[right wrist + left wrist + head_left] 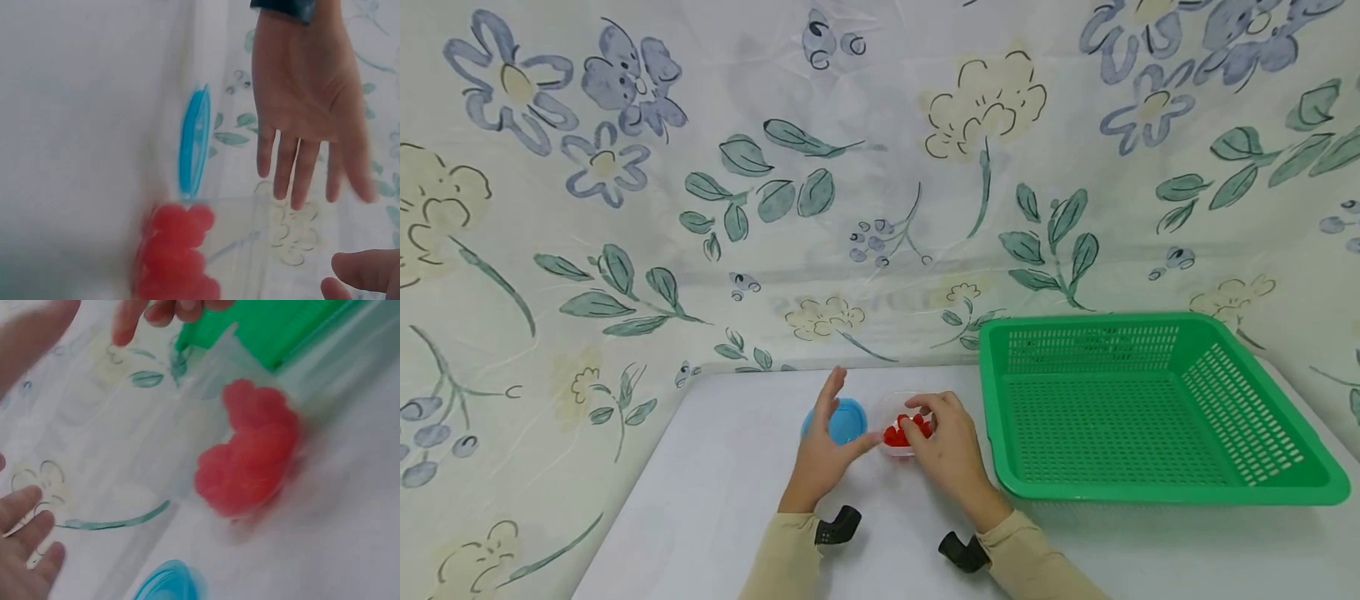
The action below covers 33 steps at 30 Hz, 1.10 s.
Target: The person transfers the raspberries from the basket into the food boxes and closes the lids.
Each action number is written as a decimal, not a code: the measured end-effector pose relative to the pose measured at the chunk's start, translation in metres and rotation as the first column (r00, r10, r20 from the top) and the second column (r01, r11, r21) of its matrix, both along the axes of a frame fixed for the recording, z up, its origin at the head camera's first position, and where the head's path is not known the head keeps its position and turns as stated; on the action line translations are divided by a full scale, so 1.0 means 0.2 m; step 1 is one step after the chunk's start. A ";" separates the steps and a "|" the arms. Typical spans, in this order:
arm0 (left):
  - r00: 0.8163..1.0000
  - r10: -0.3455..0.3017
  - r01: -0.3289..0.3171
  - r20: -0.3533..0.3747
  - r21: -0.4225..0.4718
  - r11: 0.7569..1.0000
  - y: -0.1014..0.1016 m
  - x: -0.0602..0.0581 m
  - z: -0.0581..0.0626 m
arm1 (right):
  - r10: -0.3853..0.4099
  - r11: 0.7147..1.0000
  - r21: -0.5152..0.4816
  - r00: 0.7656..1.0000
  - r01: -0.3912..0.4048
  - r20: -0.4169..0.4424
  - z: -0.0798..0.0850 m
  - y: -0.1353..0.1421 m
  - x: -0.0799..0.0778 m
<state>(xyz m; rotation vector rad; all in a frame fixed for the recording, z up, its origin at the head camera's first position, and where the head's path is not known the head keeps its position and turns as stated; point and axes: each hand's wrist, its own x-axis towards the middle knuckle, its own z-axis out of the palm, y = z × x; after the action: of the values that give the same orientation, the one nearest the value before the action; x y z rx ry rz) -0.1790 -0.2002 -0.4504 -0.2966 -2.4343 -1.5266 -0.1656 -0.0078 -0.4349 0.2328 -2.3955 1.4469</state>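
Note:
A small clear plastic container [898, 402] stands on the table with several small red round pieces [895, 436] at its bottom. My right hand [953, 454] hovers over the container's right side, its fingers loosely bent; the left wrist view shows them above the rim, with nothing visible in them. To the left is my left hand [822, 462], fingers straight and thumb spread toward the container. Whether that thumb touches the wall I cannot tell. Behind the left hand lies a round blue lid [848, 421], partly hidden by its fingers. The red pieces [256, 450] look blurred in the left wrist view.
A large green plastic basket [1101, 492] with slotted walls stands on the right side of the white table [700, 475]. Flower-patterned cloth [880, 192] hangs behind the table. A black wrist mount [838, 527] sits on the left sleeve, another black mount [962, 552] on the right.

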 end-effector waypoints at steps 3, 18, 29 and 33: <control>0.982 0.117 -0.111 -0.147 0.047 0.993 -0.05 -0.02 0.02 | 0.032 0.999 -0.026 0.999 -0.032 -0.015 0.03 -0.02 0.03; 0.912 0.409 -0.408 0.009 -0.067 0.911 -0.21 -0.04 0.00 | 0.354 0.935 -0.069 0.927 -0.348 0.122 0.03 -0.17 0.15; 0.875 0.456 -0.422 0.164 -0.206 0.883 -0.23 -0.05 -0.05 | 0.437 0.899 -0.077 0.862 -0.432 0.258 -0.01 -0.27 0.17; 0.864 0.460 -0.410 0.205 -0.243 0.879 -0.24 -0.05 -0.07 | 0.424 0.904 -0.093 0.851 -0.416 0.312 -0.03 -0.32 0.15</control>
<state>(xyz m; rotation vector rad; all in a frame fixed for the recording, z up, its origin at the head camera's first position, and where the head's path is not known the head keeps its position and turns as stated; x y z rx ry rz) -0.1892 -0.2478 -0.4643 0.4300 -2.6064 -1.1906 -0.1355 -0.0714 -0.4409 0.5893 -2.7094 1.8251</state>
